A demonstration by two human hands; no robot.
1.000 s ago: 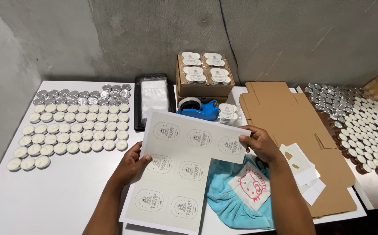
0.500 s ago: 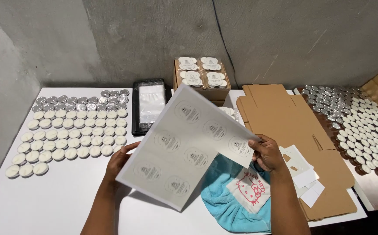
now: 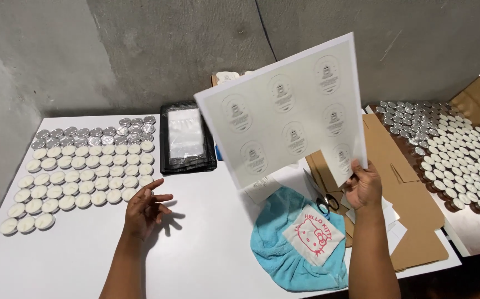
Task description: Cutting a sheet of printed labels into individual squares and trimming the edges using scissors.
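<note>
From the head view, the sticker sheet [image 3: 287, 113] is white, stiff-looking, printed with rows of round labels, raised upright above the table. The right hand [image 3: 363, 187] pinches its lower right corner from below. The left hand [image 3: 144, 207] hovers empty, fingers spread, well left of the sheet, beside the tealight candles [image 3: 82, 174].

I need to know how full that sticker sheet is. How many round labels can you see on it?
7 on the sticker sheet held up by the right hand: three down the right side, two in the middle, two on the left. Its lower corner is faint, so more may be there.
</note>
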